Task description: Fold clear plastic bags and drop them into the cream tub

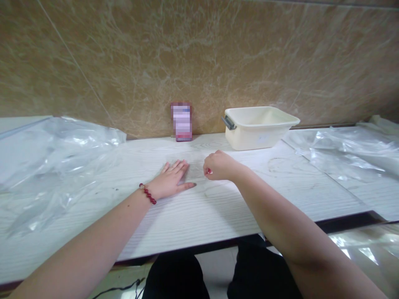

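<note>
My left hand (171, 181) lies palm down on the white wood-grain table (187, 220), fingers spread and holding nothing. A dark red bead bracelet (148, 194) circles that wrist. To its right, my right hand (218, 166) is curled with its knuckles up. Its fingers close around something small, of which a red and white bit (210, 171) shows at the fist's left side; the rest is hidden. The two hands are apart.
A cream plastic bin (252, 138) with a grey handle stands at the back right. Against the marble wall leans a blurred phone-like object (182, 122). Clear plastic sheeting (71, 145) covers the table's left part, and more sheeting (349, 149) lies at the right.
</note>
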`<state>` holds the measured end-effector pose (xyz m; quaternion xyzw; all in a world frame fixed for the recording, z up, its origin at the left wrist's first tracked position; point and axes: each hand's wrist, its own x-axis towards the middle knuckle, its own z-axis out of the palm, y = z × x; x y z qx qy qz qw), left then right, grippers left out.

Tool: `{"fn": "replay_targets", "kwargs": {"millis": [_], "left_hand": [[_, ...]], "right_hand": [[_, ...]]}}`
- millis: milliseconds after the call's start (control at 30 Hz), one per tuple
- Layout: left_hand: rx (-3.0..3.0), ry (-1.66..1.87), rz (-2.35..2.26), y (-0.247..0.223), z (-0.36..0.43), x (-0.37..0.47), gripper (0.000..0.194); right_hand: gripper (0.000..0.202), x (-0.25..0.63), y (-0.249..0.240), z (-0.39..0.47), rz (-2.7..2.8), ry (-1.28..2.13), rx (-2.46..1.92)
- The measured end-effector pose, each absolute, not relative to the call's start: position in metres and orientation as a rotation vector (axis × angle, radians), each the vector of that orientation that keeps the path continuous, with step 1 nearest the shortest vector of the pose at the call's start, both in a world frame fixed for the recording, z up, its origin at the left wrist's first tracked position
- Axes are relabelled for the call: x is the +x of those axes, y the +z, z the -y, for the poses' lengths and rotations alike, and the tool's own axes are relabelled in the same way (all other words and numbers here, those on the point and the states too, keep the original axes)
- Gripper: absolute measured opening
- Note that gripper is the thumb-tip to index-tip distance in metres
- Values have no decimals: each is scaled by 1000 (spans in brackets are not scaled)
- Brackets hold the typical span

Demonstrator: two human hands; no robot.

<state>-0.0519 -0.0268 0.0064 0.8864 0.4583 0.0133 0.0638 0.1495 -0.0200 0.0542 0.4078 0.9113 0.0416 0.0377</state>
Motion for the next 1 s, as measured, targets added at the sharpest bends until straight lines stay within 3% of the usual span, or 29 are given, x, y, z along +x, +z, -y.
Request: {"fn": "replay_targets", "kwargs": {"millis": [400,600,700,800,1000], "left_hand": [[2697,194,-1430,12,30,-45,74],[2452,514,-1358,21,37,-37,40],[1988,742,-1247,34,42,-40,33],[1432,856,-981,47,46,-47,31],[887,908,-839,54,40,-54,28]], "right_hand": [[17,150,57,20,-3035,49,1201],[18,147,60,24,-3362,-105,1338],[29,151,59,17,-3466,-470,1696],[45,156,58,6,-3232,-1116,2020],[67,153,60,6,-2426,-2267,1654]]}}
